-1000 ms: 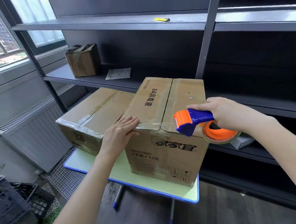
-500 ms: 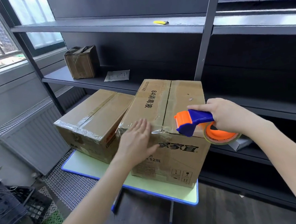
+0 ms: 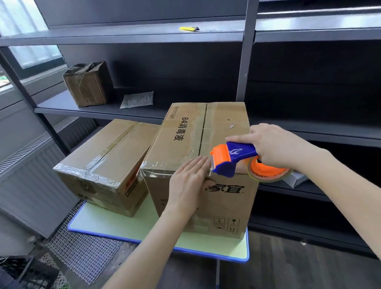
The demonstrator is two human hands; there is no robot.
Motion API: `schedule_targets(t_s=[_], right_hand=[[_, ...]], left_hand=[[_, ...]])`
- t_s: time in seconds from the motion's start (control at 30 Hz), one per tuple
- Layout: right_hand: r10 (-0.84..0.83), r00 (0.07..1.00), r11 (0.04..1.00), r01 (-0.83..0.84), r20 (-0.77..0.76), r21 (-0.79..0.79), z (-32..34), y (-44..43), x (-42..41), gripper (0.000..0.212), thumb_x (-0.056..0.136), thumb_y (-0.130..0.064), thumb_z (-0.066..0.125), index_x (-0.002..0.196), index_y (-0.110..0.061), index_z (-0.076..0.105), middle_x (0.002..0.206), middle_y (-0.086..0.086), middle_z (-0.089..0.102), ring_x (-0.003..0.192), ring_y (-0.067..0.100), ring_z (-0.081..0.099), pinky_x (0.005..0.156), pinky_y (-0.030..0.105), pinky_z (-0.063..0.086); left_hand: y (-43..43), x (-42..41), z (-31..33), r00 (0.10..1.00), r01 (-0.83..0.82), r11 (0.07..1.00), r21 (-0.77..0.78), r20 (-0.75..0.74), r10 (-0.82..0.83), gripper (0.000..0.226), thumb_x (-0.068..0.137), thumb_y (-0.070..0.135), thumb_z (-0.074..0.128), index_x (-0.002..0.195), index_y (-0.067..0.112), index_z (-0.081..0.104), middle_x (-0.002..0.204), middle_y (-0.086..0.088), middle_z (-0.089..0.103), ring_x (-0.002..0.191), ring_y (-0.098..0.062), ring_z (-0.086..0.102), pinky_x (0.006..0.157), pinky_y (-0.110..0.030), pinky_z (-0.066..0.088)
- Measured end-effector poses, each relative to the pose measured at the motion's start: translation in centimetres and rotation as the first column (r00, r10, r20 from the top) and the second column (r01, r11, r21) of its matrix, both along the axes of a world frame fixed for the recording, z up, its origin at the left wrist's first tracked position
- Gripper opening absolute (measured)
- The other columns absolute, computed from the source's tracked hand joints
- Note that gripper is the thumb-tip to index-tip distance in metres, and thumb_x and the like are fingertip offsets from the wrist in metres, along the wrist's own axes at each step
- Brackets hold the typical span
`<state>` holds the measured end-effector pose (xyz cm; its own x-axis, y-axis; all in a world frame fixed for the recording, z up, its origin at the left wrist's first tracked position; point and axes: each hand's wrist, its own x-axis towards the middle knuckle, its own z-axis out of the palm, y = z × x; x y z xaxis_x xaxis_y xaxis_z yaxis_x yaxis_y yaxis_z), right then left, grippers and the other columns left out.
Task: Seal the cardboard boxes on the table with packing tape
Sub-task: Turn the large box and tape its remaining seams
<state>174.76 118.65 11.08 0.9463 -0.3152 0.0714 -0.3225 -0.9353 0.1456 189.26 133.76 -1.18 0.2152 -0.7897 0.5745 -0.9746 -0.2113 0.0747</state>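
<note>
left hand (image 3: 187, 184) flat on box (image 3: 199, 166) edge, tape dispenser (image 3: 232, 158) beside, in right hand (image 3: 276, 148)

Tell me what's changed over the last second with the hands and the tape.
The left hand slid right along the tall box's front top edge, pressing the tape strip, and now sits beside the dispenser. The right hand kept its grip on the dispenser, staying at that edge. Both boxes stayed put.
</note>
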Motion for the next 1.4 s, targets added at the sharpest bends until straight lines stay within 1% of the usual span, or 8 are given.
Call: schedule_targets(t_s=[0.13,0.3,0.43,0.6,0.8,1.0,1.23,1.4], right_hand=[[0.032,0.998,0.999,-0.033,0.052,0.014,-0.1,1.9,1.5,0.062,0.095,-0.022,0.045,0.145,-0.044,0.015,0.108,0.002,0.047,0.100,0.017,0.046,0.076,0.026,0.033],[0.045,0.997,0.999,-0.046,0.062,0.013,-0.3,2.3,2.6,0.059,0.097,-0.020,0.039,0.144,-0.047,0.016,0.109,0.006,0.047,0.099,0.020,0.047,0.074,0.026,0.030],[0.027,1.000,1.000,-0.027,-0.002,0.015,-0.2,1.9,1.8,0.063,0.098,-0.023,0.042,0.145,-0.048,0.008,0.133,0.013,0.041,0.114,0.021,0.043,0.078,0.025,0.026],[0.000,1.000,0.998,0.002,-0.019,0.062,-0.3,1.5,1.1,0.065,0.096,-0.028,0.045,0.145,-0.046,0.008,0.103,0.000,0.038,0.090,0.011,0.036,0.073,0.024,0.028],[0.010,1.000,0.994,-0.009,-0.017,0.109,-0.6,1.2,1.0,0.069,0.093,-0.025,0.051,0.144,-0.048,0.010,0.107,-0.001,0.043,0.092,0.010,0.036,0.073,0.024,0.031],[-0.168,0.985,0.986,0.168,-0.048,0.003,2.4,-3.9,-4.1,0.080,0.086,-0.003,0.041,0.140,-0.055,0.014,0.086,-0.006,0.039,0.079,0.013,0.043,0.066,0.024,0.034],[-0.194,0.977,0.974,0.181,-0.092,-0.134,-0.2,-4.9,-6.0,0.076,0.090,-0.009,0.039,0.144,-0.050,0.004,0.093,-0.005,0.036,0.087,0.012,0.035,0.077,0.024,0.035],[-0.206,0.976,0.975,0.197,-0.076,-0.104,-1.1,-5.4,-6.3,0.074,0.091,-0.013,0.044,0.145,-0.047,0.007,0.094,-0.005,0.033,0.088,0.012,0.032,0.078,0.025,0.035]], left_hand=[[1.7,2.1,0.3,0.999,0.027,1.000,0.001,-0.034,-0.027,0.054,0.084,0.049,0.045,0.122,0.015,0.064,0.121,-0.001,0.065,0.116,-0.014,0.058,0.102,-0.031,0.040],[2.5,3.5,-0.1,0.994,0.060,0.998,-0.027,-0.091,-0.062,0.052,0.073,0.031,0.077,0.121,0.014,0.065,0.121,-0.001,0.065,0.116,-0.016,0.059,0.100,-0.034,0.046],[2.2,3.3,-0.3,0.994,0.036,0.999,-0.025,-0.104,-0.039,0.052,0.075,0.036,0.073,0.121,0.014,0.065,0.123,0.000,0.063,0.119,-0.014,0.057,0.101,-0.032,0.045],[2.3,2.6,-0.6,0.998,-0.002,0.998,-0.058,-0.065,-0.002,0.058,0.068,0.031,0.081,0.120,0.011,0.066,0.120,-0.002,0.065,0.116,-0.015,0.059,0.101,-0.030,0.040],[2.3,2.3,-0.4,0.998,-0.011,0.999,-0.053,-0.059,0.008,0.059,0.066,0.028,0.083,0.119,0.011,0.065,0.118,-0.004,0.066,0.113,-0.017,0.061,0.101,-0.034,0.037],[3.1,4.3,0.9,0.988,-0.123,0.992,-0.026,-0.099,0.120,0.057,0.067,0.018,0.084,0.119,0.009,0.064,0.119,-0.006,0.064,0.113,-0.019,0.060,0.100,-0.038,0.035],[1.3,2.1,0.2,0.991,-0.131,0.987,0.090,0.027,0.129,0.060,0.081,0.055,0.046,0.127,0.019,0.060,0.128,-0.013,0.059,0.122,-0.026,0.054,0.105,-0.044,0.037],[-2.2,-2.0,1.2,0.987,0.015,0.994,0.108,0.160,-0.032,0.067,0.085,0.053,0.038,0.127,0.005,0.058,0.131,-0.009,0.057,0.123,-0.018,0.053,0.109,-0.044,0.035]])
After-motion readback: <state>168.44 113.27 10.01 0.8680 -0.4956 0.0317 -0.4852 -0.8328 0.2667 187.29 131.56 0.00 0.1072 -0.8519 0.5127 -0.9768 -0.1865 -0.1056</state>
